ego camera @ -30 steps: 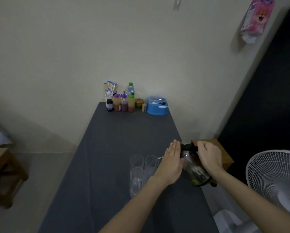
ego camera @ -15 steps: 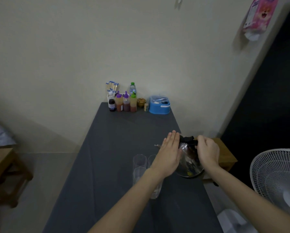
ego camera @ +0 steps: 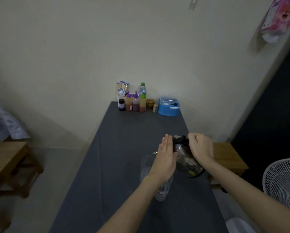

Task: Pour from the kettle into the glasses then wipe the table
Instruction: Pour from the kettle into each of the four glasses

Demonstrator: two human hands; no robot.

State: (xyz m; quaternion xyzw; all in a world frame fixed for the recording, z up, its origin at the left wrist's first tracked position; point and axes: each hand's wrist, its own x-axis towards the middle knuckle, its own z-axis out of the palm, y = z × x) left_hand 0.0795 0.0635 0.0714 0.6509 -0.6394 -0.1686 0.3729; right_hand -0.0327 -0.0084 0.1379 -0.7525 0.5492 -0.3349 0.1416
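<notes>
A shiny metal kettle (ego camera: pixel 185 158) with a black lid and handle hangs tilted to the left above the dark grey table (ego camera: pixel 124 148). My right hand (ego camera: pixel 200 149) grips its black handle at the top. My left hand (ego camera: pixel 166 158) lies flat, fingers straight, against the kettle's left side. Its spout pokes out past my left hand toward the clear glasses. One glass (ego camera: pixel 146 165) shows to the left of my left hand, and another (ego camera: pixel 162 190) shows below my wrist. The rest of the glasses is hidden behind my left hand.
Sauce bottles (ego camera: pixel 135 102), a water bottle (ego camera: pixel 142 89), a small jar and a blue box (ego camera: pixel 168 107) stand at the table's far end by the wall. A wooden stool (ego camera: pixel 225 157) and a white fan (ego camera: pixel 283 180) are on the right, a wooden bench (ego camera: pixel 8 158) on the left.
The kettle has been lifted off the table and tipped to the left over the glasses. Both hands moved up and left with it, and my view shifted slightly.
</notes>
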